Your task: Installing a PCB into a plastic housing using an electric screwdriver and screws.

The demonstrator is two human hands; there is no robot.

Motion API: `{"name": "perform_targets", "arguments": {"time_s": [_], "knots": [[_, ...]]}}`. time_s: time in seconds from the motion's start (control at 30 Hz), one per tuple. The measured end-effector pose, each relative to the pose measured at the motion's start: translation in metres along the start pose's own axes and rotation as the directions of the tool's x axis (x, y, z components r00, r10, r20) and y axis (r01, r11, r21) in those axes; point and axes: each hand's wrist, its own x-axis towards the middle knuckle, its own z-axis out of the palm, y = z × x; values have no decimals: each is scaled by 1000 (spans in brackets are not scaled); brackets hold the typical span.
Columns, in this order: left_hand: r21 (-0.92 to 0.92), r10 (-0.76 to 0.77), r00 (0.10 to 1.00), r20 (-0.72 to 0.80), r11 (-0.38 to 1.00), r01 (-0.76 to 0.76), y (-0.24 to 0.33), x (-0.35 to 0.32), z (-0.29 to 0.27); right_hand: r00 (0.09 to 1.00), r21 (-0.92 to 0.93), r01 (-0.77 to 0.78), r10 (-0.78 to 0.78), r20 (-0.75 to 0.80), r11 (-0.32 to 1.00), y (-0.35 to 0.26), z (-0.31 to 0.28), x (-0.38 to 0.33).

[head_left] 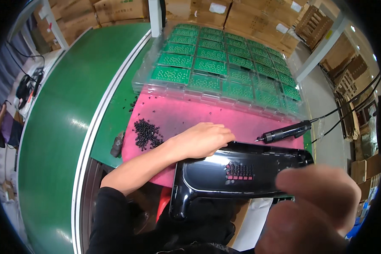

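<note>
A glossy black plastic housing (207, 173), long with a downturned left end and a grid of small slots near its middle, is tilted in front of me. My left hand (205, 139) grips its far edge, fingers bent over the rim. Close to the camera at the lower right, my right hand (313, 203) is raised and out of focus. Its fingers are bent and apart, with nothing visible between them, and it covers the housing's near right part. Beyond the housing, a black electric screwdriver (285, 132) lies on the pink mat (190, 111).
Small black screws (146, 133) lie heaped on the mat's left side. Behind it, clear plastic trays (224, 98) hold green circuit boards (210, 66). A green conveyor belt (59, 139) runs at left. A dark lump (117, 146) sits beside the mat. Cardboard boxes (258, 21) stand behind.
</note>
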Motion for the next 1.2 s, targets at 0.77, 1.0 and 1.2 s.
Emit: {"name": "perform_targets", "arguments": {"time_s": [0.77,1.0,1.2], "knots": [[9,-35,999,-1,999,35,1,5,-9,879,-678,-62,362,311,733,312,141,-55],[-43,-38,999,31,998,40,-8,3,-13,840,-686,-3,374,393,728,326,153,-54],[-77,-213,924,-317,977,198,11,6,-33,973,-89,-185,195,127,979,250,90,-53]]}}
